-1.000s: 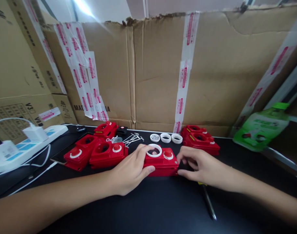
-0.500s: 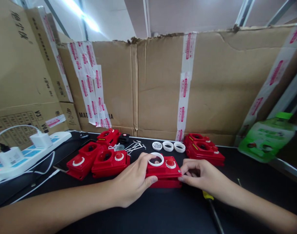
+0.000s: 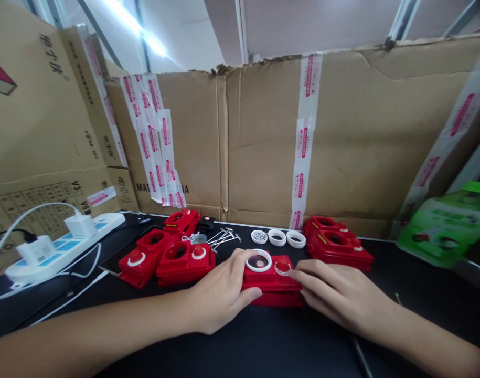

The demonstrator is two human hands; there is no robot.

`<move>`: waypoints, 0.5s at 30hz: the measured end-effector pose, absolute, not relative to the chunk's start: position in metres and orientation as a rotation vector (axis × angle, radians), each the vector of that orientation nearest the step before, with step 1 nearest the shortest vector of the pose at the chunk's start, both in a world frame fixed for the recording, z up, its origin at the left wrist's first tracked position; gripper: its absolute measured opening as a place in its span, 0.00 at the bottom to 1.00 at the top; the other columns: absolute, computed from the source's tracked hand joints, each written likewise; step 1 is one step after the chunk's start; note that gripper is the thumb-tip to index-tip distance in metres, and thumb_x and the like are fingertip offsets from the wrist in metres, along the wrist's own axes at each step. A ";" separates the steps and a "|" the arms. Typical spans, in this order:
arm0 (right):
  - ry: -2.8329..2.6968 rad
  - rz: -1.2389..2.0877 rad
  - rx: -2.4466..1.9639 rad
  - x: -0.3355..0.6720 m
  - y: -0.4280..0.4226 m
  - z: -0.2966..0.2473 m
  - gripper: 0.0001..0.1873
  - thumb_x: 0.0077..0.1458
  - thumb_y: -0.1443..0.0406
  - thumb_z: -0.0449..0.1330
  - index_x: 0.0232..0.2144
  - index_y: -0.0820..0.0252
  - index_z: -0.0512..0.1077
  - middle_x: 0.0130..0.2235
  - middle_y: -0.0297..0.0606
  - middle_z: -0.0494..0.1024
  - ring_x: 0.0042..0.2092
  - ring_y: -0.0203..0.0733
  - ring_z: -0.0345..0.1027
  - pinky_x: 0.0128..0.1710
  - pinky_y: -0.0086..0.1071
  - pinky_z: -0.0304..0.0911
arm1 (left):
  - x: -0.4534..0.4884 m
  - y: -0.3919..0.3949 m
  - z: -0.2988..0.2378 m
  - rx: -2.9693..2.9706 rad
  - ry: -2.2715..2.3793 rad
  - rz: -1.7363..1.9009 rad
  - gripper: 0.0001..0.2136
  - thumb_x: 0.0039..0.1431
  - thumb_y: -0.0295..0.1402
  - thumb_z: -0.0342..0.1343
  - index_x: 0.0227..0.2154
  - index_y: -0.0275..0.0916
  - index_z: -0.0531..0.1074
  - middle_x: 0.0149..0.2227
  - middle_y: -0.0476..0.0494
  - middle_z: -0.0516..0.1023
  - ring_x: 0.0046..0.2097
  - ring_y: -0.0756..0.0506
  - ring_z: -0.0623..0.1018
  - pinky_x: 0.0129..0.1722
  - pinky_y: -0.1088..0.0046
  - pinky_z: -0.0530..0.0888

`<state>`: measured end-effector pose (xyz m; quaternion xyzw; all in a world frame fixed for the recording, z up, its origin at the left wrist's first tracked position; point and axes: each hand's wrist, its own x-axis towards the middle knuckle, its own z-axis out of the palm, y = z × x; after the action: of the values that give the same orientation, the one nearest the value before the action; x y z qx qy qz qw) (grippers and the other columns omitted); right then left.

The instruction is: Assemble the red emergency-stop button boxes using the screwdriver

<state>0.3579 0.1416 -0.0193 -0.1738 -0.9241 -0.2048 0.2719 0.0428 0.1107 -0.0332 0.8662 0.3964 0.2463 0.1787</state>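
A red plastic housing (image 3: 272, 279) with a white ring and a red round button on top lies on the black table (image 3: 263, 341) in front of me. My left hand (image 3: 220, 294) grips its left end, thumb on the front edge and fingers by the white ring. My right hand (image 3: 342, 299) lies flat against its right end, fingers touching the housing near the button.
More red housings lie at the left (image 3: 164, 257) and back right (image 3: 336, 244). Loose white rings (image 3: 277, 237) and metal screws (image 3: 222, 237) sit behind. A white power strip (image 3: 62, 244) with chargers is at the left. Cardboard walls (image 3: 263, 147) surround the table; a green pouch (image 3: 444, 223) is at right.
My right hand has gone from pinching at the housing's right corner to lying flat against it. The view shifted slightly, and the yellow-handled tool below my right hand is now mostly hidden.
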 end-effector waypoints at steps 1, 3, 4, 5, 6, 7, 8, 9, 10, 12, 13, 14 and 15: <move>-2.496 -0.600 -0.434 0.358 0.141 -0.018 0.17 0.73 0.70 0.55 0.60 0.59 0.73 0.47 0.49 0.87 0.38 0.48 0.85 0.32 0.36 0.78 | 0.043 0.111 -0.033 2.453 1.117 0.699 0.28 0.78 0.37 0.55 0.73 0.43 0.51 0.70 0.28 0.66 0.69 0.31 0.75 0.70 0.43 0.73; -2.501 -0.595 -0.399 0.358 0.141 -0.016 0.18 0.74 0.70 0.54 0.61 0.60 0.74 0.48 0.49 0.87 0.39 0.49 0.85 0.33 0.37 0.79 | 0.043 0.111 -0.034 2.458 1.111 0.706 0.28 0.78 0.37 0.55 0.73 0.43 0.51 0.70 0.28 0.66 0.69 0.30 0.75 0.70 0.42 0.73; -2.511 -0.548 -0.391 0.358 0.142 -0.014 0.17 0.74 0.70 0.54 0.61 0.60 0.74 0.48 0.49 0.87 0.40 0.48 0.85 0.34 0.37 0.79 | 0.043 0.111 -0.034 2.457 1.111 0.710 0.28 0.78 0.37 0.55 0.73 0.43 0.51 0.70 0.28 0.66 0.69 0.30 0.75 0.70 0.42 0.73; -2.526 -0.487 -0.389 0.359 0.142 -0.012 0.17 0.75 0.69 0.55 0.61 0.60 0.74 0.49 0.49 0.87 0.41 0.47 0.85 0.36 0.37 0.80 | 0.043 0.112 -0.034 2.457 1.109 0.710 0.28 0.78 0.37 0.55 0.73 0.43 0.51 0.70 0.28 0.66 0.69 0.30 0.75 0.70 0.42 0.73; -2.544 -0.415 -0.392 0.360 0.142 -0.010 0.16 0.75 0.69 0.56 0.60 0.58 0.75 0.50 0.48 0.87 0.43 0.46 0.85 0.38 0.36 0.81 | 0.043 0.112 -0.034 2.457 1.110 0.707 0.28 0.78 0.36 0.55 0.73 0.43 0.51 0.70 0.28 0.66 0.69 0.31 0.75 0.70 0.43 0.73; -2.566 -0.333 -0.401 0.360 0.143 -0.008 0.16 0.75 0.68 0.57 0.60 0.57 0.75 0.50 0.47 0.86 0.44 0.45 0.85 0.40 0.36 0.81 | 0.043 0.112 -0.034 2.459 1.112 0.704 0.28 0.78 0.36 0.55 0.73 0.43 0.51 0.70 0.28 0.66 0.69 0.31 0.75 0.71 0.43 0.72; -2.586 -0.242 -0.416 0.361 0.143 -0.006 0.16 0.75 0.66 0.58 0.60 0.56 0.76 0.51 0.46 0.86 0.45 0.44 0.85 0.42 0.35 0.82 | 0.043 0.112 -0.034 2.463 1.115 0.699 0.28 0.78 0.36 0.55 0.73 0.42 0.50 0.70 0.28 0.65 0.69 0.31 0.74 0.71 0.44 0.72; -2.605 -0.145 -0.430 0.361 0.144 -0.004 0.15 0.75 0.66 0.59 0.60 0.54 0.76 0.51 0.45 0.85 0.46 0.43 0.84 0.44 0.34 0.82 | 0.043 0.112 -0.033 2.469 1.116 0.694 0.28 0.78 0.36 0.54 0.73 0.42 0.50 0.69 0.28 0.65 0.69 0.32 0.74 0.71 0.44 0.72; -2.608 -0.048 -0.440 0.362 0.144 -0.002 0.15 0.74 0.65 0.59 0.59 0.53 0.77 0.51 0.45 0.84 0.47 0.42 0.84 0.46 0.34 0.82 | 0.043 0.112 -0.033 2.478 1.116 0.689 0.28 0.78 0.35 0.54 0.73 0.42 0.49 0.69 0.28 0.65 0.69 0.32 0.74 0.71 0.45 0.71; -2.578 0.129 -0.456 0.360 0.145 0.000 0.14 0.74 0.67 0.59 0.57 0.52 0.78 0.50 0.43 0.83 0.48 0.41 0.83 0.47 0.33 0.81 | 0.043 0.112 -0.033 2.504 1.119 0.669 0.26 0.79 0.36 0.54 0.72 0.42 0.52 0.68 0.29 0.65 0.68 0.32 0.75 0.71 0.45 0.72; -2.546 0.197 -0.468 0.359 0.145 0.000 0.14 0.74 0.68 0.58 0.56 0.51 0.79 0.49 0.42 0.83 0.48 0.41 0.83 0.47 0.32 0.80 | 0.043 0.112 -0.033 2.519 1.126 0.655 0.24 0.79 0.36 0.53 0.71 0.43 0.53 0.68 0.30 0.65 0.66 0.32 0.76 0.70 0.45 0.73; -2.510 0.250 -0.489 0.357 0.145 0.000 0.13 0.73 0.68 0.58 0.54 0.51 0.79 0.48 0.42 0.83 0.47 0.40 0.82 0.47 0.32 0.80 | 0.044 0.112 -0.033 2.532 1.138 0.640 0.23 0.79 0.36 0.53 0.70 0.44 0.55 0.68 0.30 0.65 0.65 0.32 0.77 0.69 0.45 0.74; -2.475 0.290 -0.521 0.355 0.145 -0.001 0.12 0.73 0.68 0.58 0.52 0.51 0.79 0.47 0.41 0.83 0.46 0.40 0.82 0.46 0.32 0.80 | 0.044 0.112 -0.033 2.541 1.154 0.629 0.21 0.79 0.37 0.53 0.69 0.44 0.57 0.68 0.30 0.65 0.64 0.31 0.78 0.68 0.44 0.75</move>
<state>0.3551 0.1450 -0.0007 -0.1955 -0.9294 0.1087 0.2936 0.0440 0.1115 -0.0327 0.8794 0.3995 0.2177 0.1398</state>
